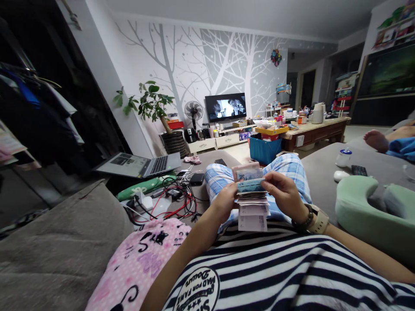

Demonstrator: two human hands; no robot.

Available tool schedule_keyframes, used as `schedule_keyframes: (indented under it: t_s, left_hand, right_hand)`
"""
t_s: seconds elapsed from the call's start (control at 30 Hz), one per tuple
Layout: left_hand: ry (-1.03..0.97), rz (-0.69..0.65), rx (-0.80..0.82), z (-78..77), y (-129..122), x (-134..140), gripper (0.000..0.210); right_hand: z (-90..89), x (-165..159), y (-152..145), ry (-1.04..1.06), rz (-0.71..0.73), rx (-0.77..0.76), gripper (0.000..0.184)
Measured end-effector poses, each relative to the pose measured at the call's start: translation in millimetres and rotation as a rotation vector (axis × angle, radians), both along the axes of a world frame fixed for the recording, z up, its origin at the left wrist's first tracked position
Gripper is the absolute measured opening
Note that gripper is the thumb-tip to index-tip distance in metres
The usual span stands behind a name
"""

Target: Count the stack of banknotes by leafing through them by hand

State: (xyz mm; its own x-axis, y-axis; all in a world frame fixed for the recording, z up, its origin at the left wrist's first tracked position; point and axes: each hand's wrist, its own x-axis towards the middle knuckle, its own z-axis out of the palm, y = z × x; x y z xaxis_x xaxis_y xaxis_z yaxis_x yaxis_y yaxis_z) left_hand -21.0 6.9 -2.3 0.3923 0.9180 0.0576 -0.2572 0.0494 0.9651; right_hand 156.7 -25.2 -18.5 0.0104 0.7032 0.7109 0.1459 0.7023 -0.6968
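A fanned stack of banknotes [252, 210] is held up over my lap, its lower notes hanging toward my striped shirt. My left hand [226, 199] is closed on the left edge of the stack. With thumb and fingers, my right hand [281, 190] pinches the right end of a blue-green banknote [248, 185] near the top. More notes, greyish and pinkish, stick up behind that one. Checked trousers [290, 170] cover my legs just beyond the notes.
An open laptop [142, 166], tangled cables [181, 194] and a black power bank [196, 179] lie to my left on the sofa. To the right are a green neck pillow [353, 203], a white mouse [341, 176] and another person's foot [376, 140]. A blue box [264, 149] stands ahead.
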Motion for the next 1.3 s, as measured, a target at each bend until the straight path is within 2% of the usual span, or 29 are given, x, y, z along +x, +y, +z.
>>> schedule_keyframes:
  t_s: [0.1, 0.17, 0.27, 0.5, 0.7, 0.87, 1.0, 1.17, 1.3]
  left_hand:
    - [0.236, 0.047, 0.165, 0.8, 6, -11, 0.036]
    - [0.301, 0.068, 0.215, 1.9, 9, -16, 0.037]
    - [0.309, 0.066, 0.201, 2.8, 12, -20, 0.038]
    - [0.145, -0.1, 0.038, 0.7, 12, -17, 0.047]
    - [0.376, 0.008, 0.129, 7.9, 11, -21, 0.046]
    - [0.427, -0.05, 0.243, 14.6, 6, -24, 0.043]
    - [0.48, -0.119, 0.202, 17.1, 0, -26, 0.04]
    - [0.404, -0.154, 0.124, 11.5, 5, -29, 0.04]
    - [0.144, -0.207, 0.007, 4.6, 11, -23, 0.046]
  right_hand:
    - [1.0, -1, 0, 0.02, 0.02, -0.013, 0.016]
    - [1.7, -2, -1, 0.026, 0.032, -0.02, 0.016]
    - [2.5, -4, -2, 0.04, 0.038, -0.021, 0.014]
    - [1.6, -5, -1, 0.056, 0.053, -0.029, 0.012]
    - [-0.4, -4, 1, 0.053, 0.062, -0.035, 0.01]
    - [-0.2, -4, 0, 0.048, 0.06, -0.028, 0.01]
    - [0.7, -4, 0, 0.03, 0.062, -0.03, 0.012]
    - [1.8, -4, -1, 0.012, 0.046, -0.031, 0.014]
    - [3.1, -4, -2, 0.007, 0.045, -0.028, 0.015]
